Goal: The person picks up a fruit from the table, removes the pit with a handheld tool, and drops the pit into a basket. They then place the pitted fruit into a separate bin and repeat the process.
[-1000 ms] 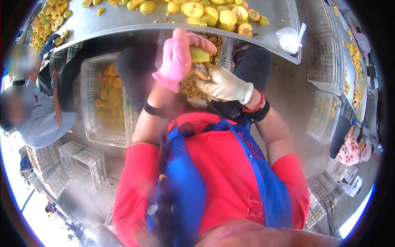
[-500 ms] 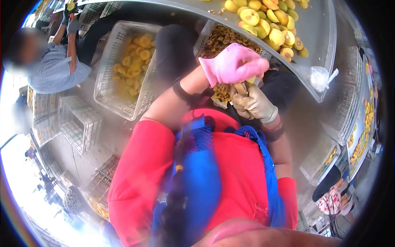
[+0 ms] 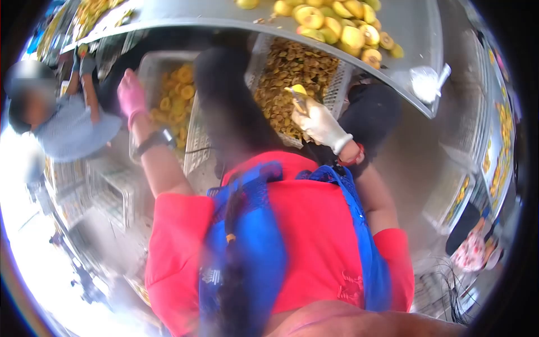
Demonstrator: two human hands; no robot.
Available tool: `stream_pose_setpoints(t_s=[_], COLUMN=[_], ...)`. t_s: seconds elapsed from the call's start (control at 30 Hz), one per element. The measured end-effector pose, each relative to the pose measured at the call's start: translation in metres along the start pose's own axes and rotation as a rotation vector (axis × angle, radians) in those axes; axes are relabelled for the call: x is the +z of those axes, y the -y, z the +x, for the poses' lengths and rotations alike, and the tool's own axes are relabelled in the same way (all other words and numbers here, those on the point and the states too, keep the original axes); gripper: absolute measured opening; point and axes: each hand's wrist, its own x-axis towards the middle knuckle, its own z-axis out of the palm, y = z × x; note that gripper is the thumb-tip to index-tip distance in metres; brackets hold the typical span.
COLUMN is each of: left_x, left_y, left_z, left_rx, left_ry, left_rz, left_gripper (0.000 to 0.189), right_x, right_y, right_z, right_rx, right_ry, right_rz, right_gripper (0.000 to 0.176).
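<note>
My left hand [image 3: 132, 96], in a pink glove, is out to the left at the outer rim of a pale plastic crate [image 3: 193, 149] of yellow peach halves [image 3: 177, 101]. It is smeared by motion, and I cannot tell how its fingers stand. In a whitish glove, my right hand [image 3: 317, 121] is closed around a small, dark, narrow tool [image 3: 299, 104]. A yellow fruit piece [image 3: 298, 89] shows at the tool's upper end. Below that hand, between my knees, brown fruit scraps [image 3: 297, 67] fill another crate [image 3: 338, 90].
A metal table [image 3: 412, 50] runs across the front with a heap of peaches [image 3: 331, 22] and a clear plastic bag [image 3: 425, 84] at its corner. A co-worker [image 3: 78, 126] sits at the left. Crates [image 3: 109, 191] stand behind on the left; a fruit-laden table [image 3: 502, 146] is at the right.
My left hand has left my right hand and swung far left to the peach crate. My right hand has shifted a little left and up, still gripping the tool. The view has shifted slightly.
</note>
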Motion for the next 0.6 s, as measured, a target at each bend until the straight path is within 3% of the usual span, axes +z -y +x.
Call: stream_pose_setpoints(t_s=[0.03, 0.1, 0.2, 0.23, 0.27, 0.33, 0.43, 0.5, 0.57, 0.6], left_x=[0.023, 0.005, -0.008, 0.013, 0.017, 0.038, 0.1, 0.141, 0.152, 0.154], left_y=[0.052, -0.046, -0.18, -0.193, -0.223, -0.283, -0.34, -0.36, -0.385, -0.386], left_z=[0.028, -0.002, -0.035, -0.033, -0.048, -0.055, -0.06, -0.056, -0.061, -0.062], left_rx=[0.091, -0.169, -0.149, 0.037, 0.15, 0.222, 0.6, 0.772, 0.7, 0.717], left_ry=[0.146, -0.062, 0.136, 0.179, 0.343, 0.562, 0.528, 0.458, 0.575, 0.547], left_rz=[0.115, -0.251, -0.736, -0.725, -0.805, -0.661, -0.545, -0.405, -0.053, -0.075], left_gripper=[0.059, 0.049, 0.041, 0.037, 0.035, 0.047, 0.062, 0.065, 0.067, 0.066], right_x=[0.0, 0.007, 0.008, 0.005, 0.001, 0.003, 0.005, -0.004, -0.013, -0.015], right_y=[-0.008, -0.009, 0.002, -0.001, -0.004, -0.012, -0.019, -0.004, 0.002, -0.001], right_z=[0.003, 0.004, 0.005, 0.008, 0.014, 0.017, 0.009, -0.001, -0.01, -0.01], right_rx=[0.002, -0.09, -0.127, -0.019, 0.087, 0.208, 0.048, 0.148, 0.179, 0.168], right_ry=[-0.057, -0.226, -0.297, -0.232, -0.163, -0.133, -0.192, -0.176, -0.193, -0.205], right_rz=[-0.031, -0.097, -0.009, -0.037, -0.064, -0.114, -0.073, -0.006, 0.049, 0.046], right_gripper=[0.029, 0.03, 0.03, 0.03, 0.03, 0.03, 0.031, 0.031, 0.031, 0.03])
